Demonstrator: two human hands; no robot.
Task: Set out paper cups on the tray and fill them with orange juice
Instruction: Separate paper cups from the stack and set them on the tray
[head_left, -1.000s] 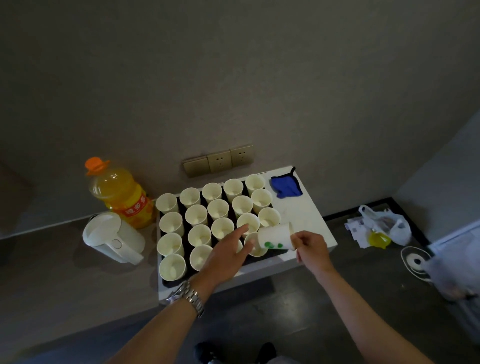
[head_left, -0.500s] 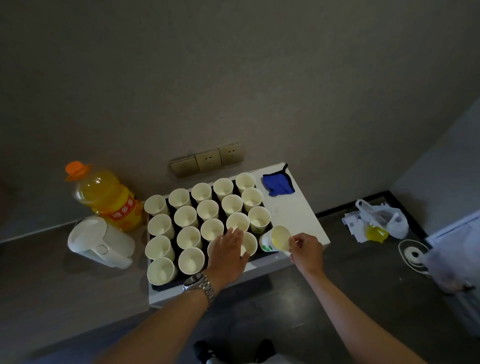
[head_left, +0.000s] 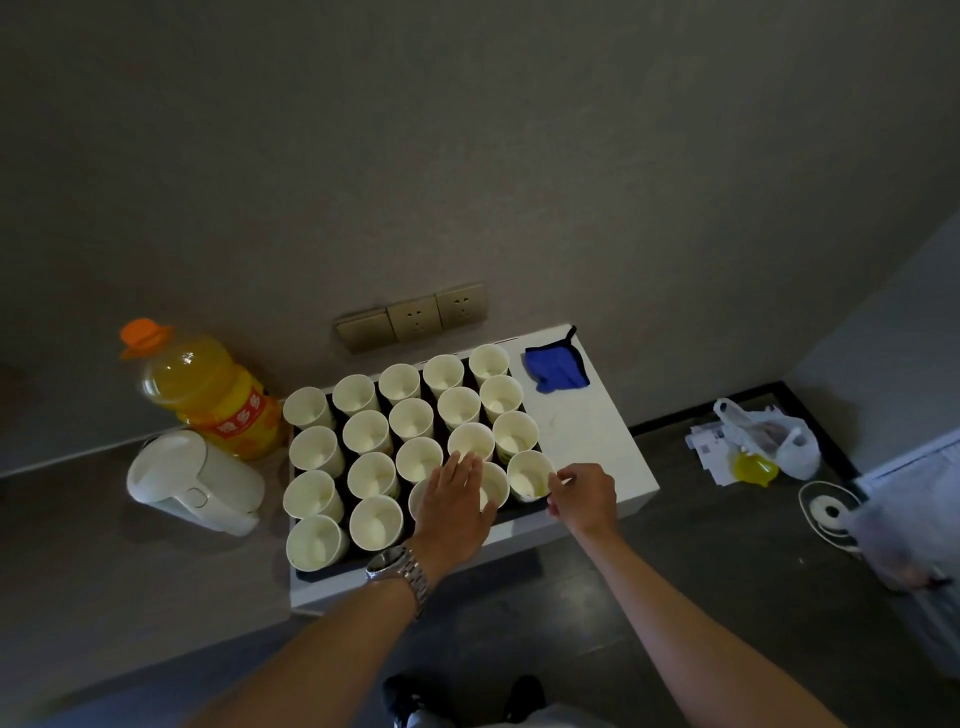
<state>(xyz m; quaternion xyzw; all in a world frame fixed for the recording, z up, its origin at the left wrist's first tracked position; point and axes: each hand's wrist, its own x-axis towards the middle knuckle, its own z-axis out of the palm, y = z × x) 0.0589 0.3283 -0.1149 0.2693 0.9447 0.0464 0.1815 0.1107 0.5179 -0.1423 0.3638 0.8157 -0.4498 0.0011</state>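
Several empty white paper cups (head_left: 366, 435) stand upright in rows on a dark tray (head_left: 332, 565) on a white table. My right hand (head_left: 581, 496) pinches the rim of the cup (head_left: 527, 475) at the tray's near right corner; that cup stands upright. My left hand (head_left: 456, 499) lies flat with straight fingers over the cups beside it, hiding parts of two. A large orange juice bottle (head_left: 208, 395) with an orange cap stands left of the tray, behind a white lidded jug (head_left: 195, 480).
A blue cloth (head_left: 556, 366) lies on the white table (head_left: 597, 441) right of the tray. Wall sockets (head_left: 413, 317) sit behind. On the dark floor at right lie a white plastic bag (head_left: 766, 436), a yellow item (head_left: 753, 467) and a white tape roll (head_left: 830, 512).
My right hand has turned the cup from lying sideways to upright and set it at the tray's near right corner. My left hand has moved slightly over the neighbouring cups.
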